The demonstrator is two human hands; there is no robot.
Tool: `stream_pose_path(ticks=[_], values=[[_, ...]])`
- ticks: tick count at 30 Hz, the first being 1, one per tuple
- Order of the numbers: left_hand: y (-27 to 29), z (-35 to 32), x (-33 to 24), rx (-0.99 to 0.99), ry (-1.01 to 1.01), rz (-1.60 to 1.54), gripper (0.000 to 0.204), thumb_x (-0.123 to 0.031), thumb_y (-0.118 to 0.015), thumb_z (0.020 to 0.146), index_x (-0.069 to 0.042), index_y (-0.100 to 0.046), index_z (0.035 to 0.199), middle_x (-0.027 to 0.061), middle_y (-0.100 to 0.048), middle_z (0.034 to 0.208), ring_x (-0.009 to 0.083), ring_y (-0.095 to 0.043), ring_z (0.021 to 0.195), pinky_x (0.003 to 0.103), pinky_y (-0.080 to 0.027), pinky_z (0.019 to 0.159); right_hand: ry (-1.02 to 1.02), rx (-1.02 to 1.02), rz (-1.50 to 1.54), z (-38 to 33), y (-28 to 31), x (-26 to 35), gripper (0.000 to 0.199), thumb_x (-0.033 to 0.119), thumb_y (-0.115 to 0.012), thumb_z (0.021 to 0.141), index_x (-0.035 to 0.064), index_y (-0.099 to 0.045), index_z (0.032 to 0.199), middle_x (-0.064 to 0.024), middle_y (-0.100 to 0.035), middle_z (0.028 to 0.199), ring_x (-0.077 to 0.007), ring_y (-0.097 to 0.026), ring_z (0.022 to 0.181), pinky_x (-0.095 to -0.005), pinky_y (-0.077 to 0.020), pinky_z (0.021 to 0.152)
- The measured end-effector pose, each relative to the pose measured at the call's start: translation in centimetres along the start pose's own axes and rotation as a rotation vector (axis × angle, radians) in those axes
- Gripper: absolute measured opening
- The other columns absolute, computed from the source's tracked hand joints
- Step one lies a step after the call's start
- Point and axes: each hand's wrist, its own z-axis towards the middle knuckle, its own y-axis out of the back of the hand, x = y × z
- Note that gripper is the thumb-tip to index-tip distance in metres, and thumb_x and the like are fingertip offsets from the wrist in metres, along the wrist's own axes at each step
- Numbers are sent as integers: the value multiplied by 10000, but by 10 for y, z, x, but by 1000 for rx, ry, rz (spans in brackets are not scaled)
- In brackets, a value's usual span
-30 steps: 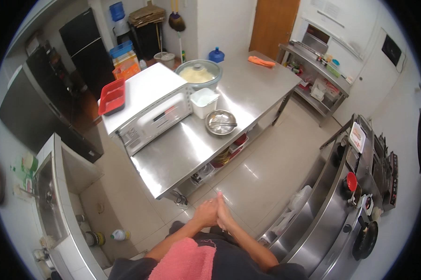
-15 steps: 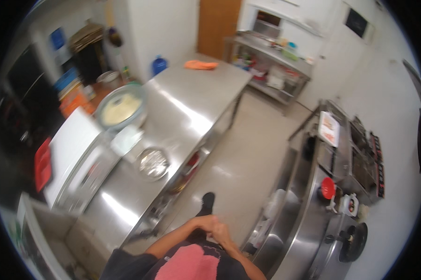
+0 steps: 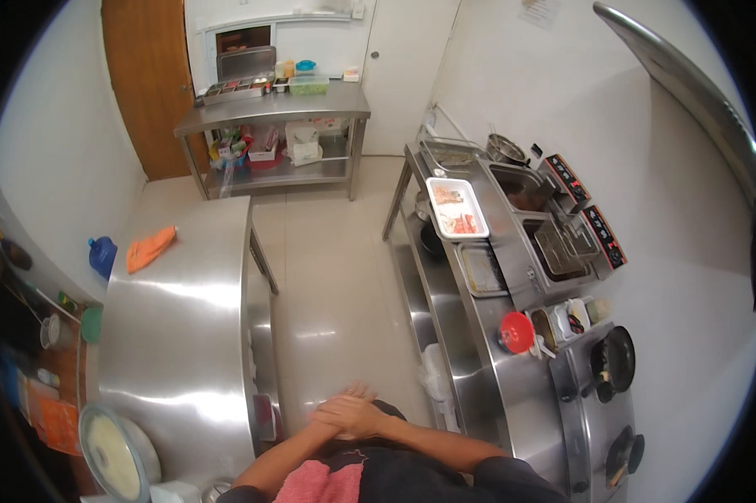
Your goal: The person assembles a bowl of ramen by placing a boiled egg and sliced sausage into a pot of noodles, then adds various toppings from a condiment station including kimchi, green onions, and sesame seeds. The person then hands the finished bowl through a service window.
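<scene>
My two hands meet in front of my body, above the floor between two steel counters. My left hand (image 3: 360, 391) has its fingertips stretched out and slightly spread, pointing ahead. Across its back lies my right hand (image 3: 350, 417), the fingers wrapped over it toward the left wrist. No tool or food shows in either hand; the palms are hidden. A pink cloth (image 3: 319, 484) hangs against my dark shirt, just below my hands.
A steel table (image 3: 172, 335) on the left bears an orange cloth (image 3: 151, 249) and a tub of pale stuff (image 3: 114, 457). Along the right counter (image 3: 524, 390) are a white tray of food (image 3: 457, 209), a red bowl (image 3: 516, 333), fryers (image 3: 558, 247) and a black pan (image 3: 619, 359). A steel prep table (image 3: 323, 101) stands ahead.
My view has swung to the right, bringing the fryer counter closer to the middle. My hands went from closed together to the right lying over the left, with the left fingers stretched.
</scene>
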Motion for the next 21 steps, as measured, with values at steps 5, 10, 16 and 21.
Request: stream_pose_path(ticks=[5,10,16,21], values=[[55,96,-25,110,-173,397,303,-109,-506,977,39,-628,1211,242,-668,1208,355,-669,1084,439,-546,933,-107,-222,-91,3,32,-101,705,265,-827,675,57,-635,1321,-132,-670,1240,-327,-646,1128,-445,-488,1007],[134,193,-25,209,-142,595,300,-99,-486,969,46,-624,1193,267,-661,1193,386,-664,1065,459,-539,932,-91,-306,-123,41,54,-223,581,261,-747,718,57,-669,1257,-130,-697,1157,-313,-671,1007,-434,-518,921],[264,275,-45,288,6,702,297,-87,-463,960,55,-618,1171,296,-651,1176,424,-658,1042,483,-531,932,-93,-246,-202,127,104,-387,291,201,-658,804,60,-679,1058,-95,-695,989,-288,-680,916,-412,-546,811],[367,347,-71,167,-156,774,312,-90,-473,943,72,-601,1177,288,-632,1194,418,-624,1082,476,-517,939,-154,-420,-104,209,160,-478,196,214,-677,816,78,-651,955,-83,-670,894,-297,-672,837,-397,-555,732]])
